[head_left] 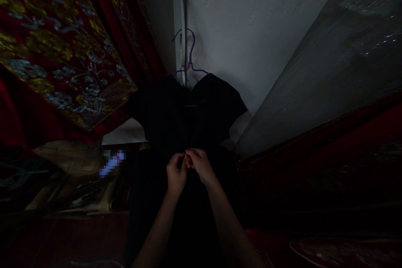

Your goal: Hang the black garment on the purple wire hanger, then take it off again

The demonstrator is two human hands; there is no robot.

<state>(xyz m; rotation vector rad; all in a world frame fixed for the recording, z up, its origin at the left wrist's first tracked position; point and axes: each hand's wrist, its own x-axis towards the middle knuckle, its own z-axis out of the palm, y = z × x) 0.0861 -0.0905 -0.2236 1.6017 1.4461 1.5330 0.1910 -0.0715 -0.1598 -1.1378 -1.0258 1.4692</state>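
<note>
A black short-sleeved dress (210, 113) hangs by a purple wire hanger (191, 56) against the wall. Its lower part runs into darkness, so the hem cannot be made out. At the middle of its front, around the waist, my left hand (176, 173) and my right hand (198, 163) come together. The fingertips of both are pinched and almost touch each other. They close on the front of the cloth; any small fastening between them is too dark to see.
Red cloth with gold and silver embroidery (63, 46) hangs on the left. Below it lie dim, cluttered items, one blurred out (111, 164). A pale strip (184, 4) runs down the wall behind the hanger. Clear plastic sheeting (354, 58) covers the right, above more red cloth (377, 121).
</note>
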